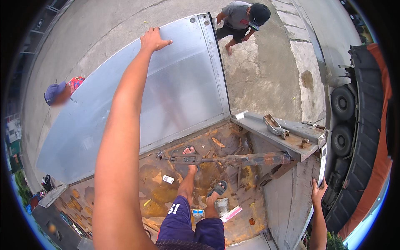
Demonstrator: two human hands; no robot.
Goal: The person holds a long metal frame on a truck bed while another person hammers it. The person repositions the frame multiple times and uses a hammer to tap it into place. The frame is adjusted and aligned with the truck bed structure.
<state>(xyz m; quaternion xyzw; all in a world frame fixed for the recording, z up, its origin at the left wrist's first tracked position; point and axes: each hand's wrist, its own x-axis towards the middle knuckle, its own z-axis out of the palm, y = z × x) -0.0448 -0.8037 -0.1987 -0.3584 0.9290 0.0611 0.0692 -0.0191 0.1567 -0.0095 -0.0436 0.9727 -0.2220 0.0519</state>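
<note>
Slipping on floor debris [231,213] could tip the metal panel [179,89], left hand [153,40] gripping its top edge, right hand [319,192] gripping the wall edge [323,164].

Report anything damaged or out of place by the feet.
The floor looks damaged, blotched brown and orange as if rusted. A pink-and-white strip and small blue-and-white item lie loose, like litter.

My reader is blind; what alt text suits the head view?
The left hand rests on the top edge of a metal panel; the right hand touches the edge of a grey wall. Sandalled feet stand on a stained floor; two people are beyond the panel.
</note>
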